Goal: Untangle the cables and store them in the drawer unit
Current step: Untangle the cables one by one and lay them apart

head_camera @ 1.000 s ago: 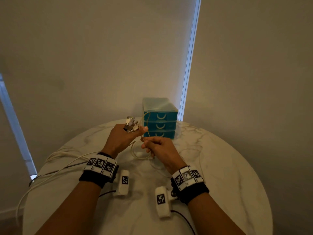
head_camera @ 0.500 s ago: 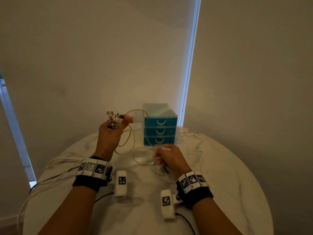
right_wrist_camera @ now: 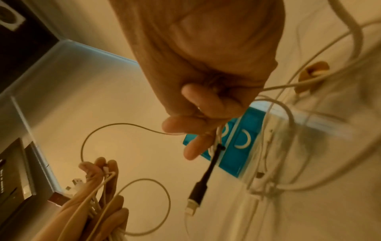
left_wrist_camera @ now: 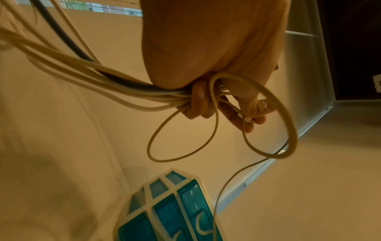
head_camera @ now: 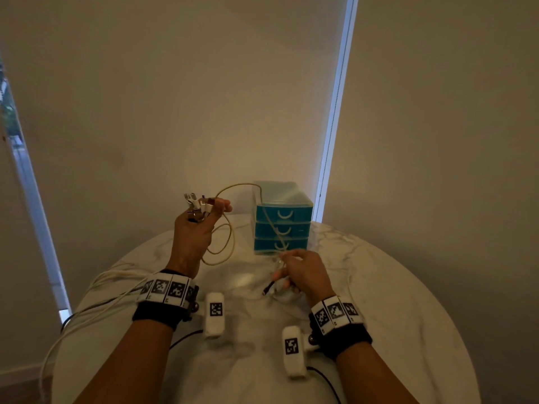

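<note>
On the near part of the round table [head_camera: 393,301] a bundle of white and dark cables [head_camera: 96,290] runs from the left edge toward the left hand [head_camera: 192,237]. The right hand [head_camera: 303,275] is low over the table, a little right of the middle. Its fingers are curled around thin white cables, and a black plug [right_wrist_camera: 196,194] hangs down from this grip. More loose cable loops [right_wrist_camera: 288,163] lie on the table under and right of this hand. The left hand is raised higher, to the left. It clamps the bundle in the fist, and the thumb and fingers pinch several connectors [head_camera: 197,204] that stand up above it. One white cable [head_camera: 230,237] makes loops below this hand and arcs over to the right hand. Farther, near the wall, stands the blue drawer unit [head_camera: 281,225] with all three drawers closed.
</note>
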{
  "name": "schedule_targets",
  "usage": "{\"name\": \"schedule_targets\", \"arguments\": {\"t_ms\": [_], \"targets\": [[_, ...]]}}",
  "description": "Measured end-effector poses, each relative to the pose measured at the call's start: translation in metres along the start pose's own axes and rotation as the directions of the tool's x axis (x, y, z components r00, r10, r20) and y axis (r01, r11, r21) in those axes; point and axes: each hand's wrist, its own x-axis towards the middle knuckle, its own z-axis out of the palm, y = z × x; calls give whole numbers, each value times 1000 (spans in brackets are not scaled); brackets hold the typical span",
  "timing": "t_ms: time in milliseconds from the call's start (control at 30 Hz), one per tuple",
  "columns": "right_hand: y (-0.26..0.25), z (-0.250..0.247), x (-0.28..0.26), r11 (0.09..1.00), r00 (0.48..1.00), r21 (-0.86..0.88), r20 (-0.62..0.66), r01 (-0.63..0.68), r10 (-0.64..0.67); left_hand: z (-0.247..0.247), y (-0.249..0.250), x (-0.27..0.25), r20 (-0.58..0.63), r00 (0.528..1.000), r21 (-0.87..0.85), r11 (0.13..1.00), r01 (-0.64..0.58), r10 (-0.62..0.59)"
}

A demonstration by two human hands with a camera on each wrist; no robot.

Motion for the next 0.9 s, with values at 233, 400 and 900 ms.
{"name": "schedule_targets", "arguments": {"t_ms": [233, 400, 900], "targets": [[5, -33, 14, 956, 975, 293, -216, 8, 58, -8, -6, 3, -102, 993, -44, 997, 55, -60], [5, -50, 14, 934, 968, 358, -230, -13, 102, -12, -10, 7, -189, 974, -119, 988, 102, -124], [-23, -24, 31, 845, 874, -465, -257, 263, -414, -18, -8, 11, -195, 978, -213, 977, 29, -72]]}}
